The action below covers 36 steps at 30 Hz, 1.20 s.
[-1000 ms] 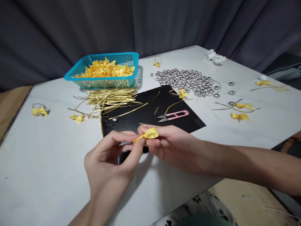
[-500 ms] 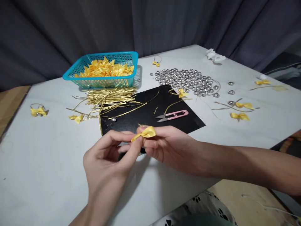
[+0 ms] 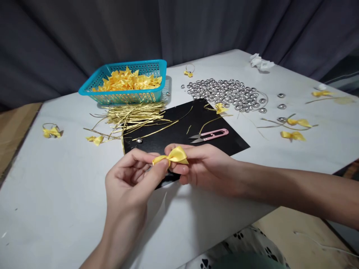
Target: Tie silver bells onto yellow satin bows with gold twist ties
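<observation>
A yellow ribbon bow [image 3: 177, 154] is pinched between both hands above the near edge of a black sheet [image 3: 176, 130]. My left hand [image 3: 134, 183] grips its left loop and knot with thumb and index finger. From behind and the right, my right hand [image 3: 202, 162] holds the bow's other side, its fingertips partly hidden by the ribbon. Beyond the hands, pink thread snips [image 3: 214, 134] lie on the black sheet. A silver bead [image 3: 139, 140] and several gold wire ties [image 3: 134, 114] are close by.
A blue basket [image 3: 92, 91] of yellow bows [image 3: 129, 80] stands at the back left. Silver beads [image 3: 224, 92] are heaped at the back centre. Loose bows [image 3: 293, 135] and wires lie to the right, a finished-looking ring with a bow [image 3: 52, 132] at the left. Crumpled white tissue [image 3: 261, 62] sits at the back.
The bow has turned so that more of its right loop and tail shows. The gold wire end that stuck up behind it is out of sight. The view has shifted slightly.
</observation>
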{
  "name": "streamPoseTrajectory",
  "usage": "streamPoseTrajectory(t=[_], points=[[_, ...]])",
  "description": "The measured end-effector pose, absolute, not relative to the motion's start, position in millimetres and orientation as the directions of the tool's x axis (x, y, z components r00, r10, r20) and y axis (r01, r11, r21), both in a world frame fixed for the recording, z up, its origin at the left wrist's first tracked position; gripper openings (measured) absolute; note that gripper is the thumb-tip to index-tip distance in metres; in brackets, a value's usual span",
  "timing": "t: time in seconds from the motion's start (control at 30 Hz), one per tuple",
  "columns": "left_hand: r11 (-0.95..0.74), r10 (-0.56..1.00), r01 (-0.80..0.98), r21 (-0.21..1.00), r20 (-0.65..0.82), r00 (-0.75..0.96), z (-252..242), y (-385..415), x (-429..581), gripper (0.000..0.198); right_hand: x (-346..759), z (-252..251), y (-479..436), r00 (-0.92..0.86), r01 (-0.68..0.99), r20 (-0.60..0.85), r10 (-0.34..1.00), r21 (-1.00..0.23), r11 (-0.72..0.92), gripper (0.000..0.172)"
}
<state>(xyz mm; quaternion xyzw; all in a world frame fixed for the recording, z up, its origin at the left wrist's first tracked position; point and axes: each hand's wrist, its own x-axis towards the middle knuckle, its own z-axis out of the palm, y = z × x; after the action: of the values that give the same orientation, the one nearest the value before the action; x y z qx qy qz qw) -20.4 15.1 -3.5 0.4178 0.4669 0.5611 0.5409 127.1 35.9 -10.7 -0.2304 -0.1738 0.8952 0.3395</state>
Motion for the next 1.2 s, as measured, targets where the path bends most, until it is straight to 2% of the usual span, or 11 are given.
streamPoseTrajectory(t=[0.1, 0.2, 0.27, 0.4, 0.53, 0.8, 1.2], points=[[0.052, 0.994, -0.262, 0.964, -0.074, -0.077, 0.2, 14.3, -19.9, 0.015, 126.9, -15.7, 39.8, -0.616, -0.49, -0.181, 0.766, -0.673, -0.554, 0.002], [0.051, 0.992, -0.271, 0.961, -0.08, -0.096, 3.5, 13.9, -21.4, 0.014, 125.9, -16.8, 43.0, -0.563, -0.415, -0.042, 0.825, -0.849, -0.327, 0.004], [0.023, 0.994, -0.265, 0.964, -0.051, -0.1, 4.5, 14.4, -23.6, 0.015, 125.0, -16.2, 43.6, -0.528, -0.35, 0.055, 0.847, -0.923, -0.159, 0.005], [-0.062, 0.996, -0.22, 0.974, 0.048, -0.072, 4.0, 15.2, -27.0, 0.016, 123.7, -16.8, 40.2, -0.474, -0.258, 0.253, 0.843, -0.956, 0.142, 0.006], [-0.08, 0.992, -0.16, 0.984, 0.063, -0.111, 4.0, 13.0, -25.8, 0.016, 124.2, -17.0, 34.1, -0.435, -0.154, 0.345, 0.832, -0.939, 0.309, 0.01], [-0.117, 0.974, -0.049, 0.992, 0.105, -0.199, 6.9, 10.1, -22.4, 0.018, 125.2, -11.0, 28.0, -0.424, -0.165, 0.337, 0.841, -0.941, 0.295, 0.012], [-0.207, 0.97, -0.062, 0.976, 0.197, -0.146, 5.9, 11.4, -17.8, 0.023, 121.7, -11.2, 24.6, -0.442, -0.244, 0.195, 0.876, -0.966, 0.091, 0.008]])
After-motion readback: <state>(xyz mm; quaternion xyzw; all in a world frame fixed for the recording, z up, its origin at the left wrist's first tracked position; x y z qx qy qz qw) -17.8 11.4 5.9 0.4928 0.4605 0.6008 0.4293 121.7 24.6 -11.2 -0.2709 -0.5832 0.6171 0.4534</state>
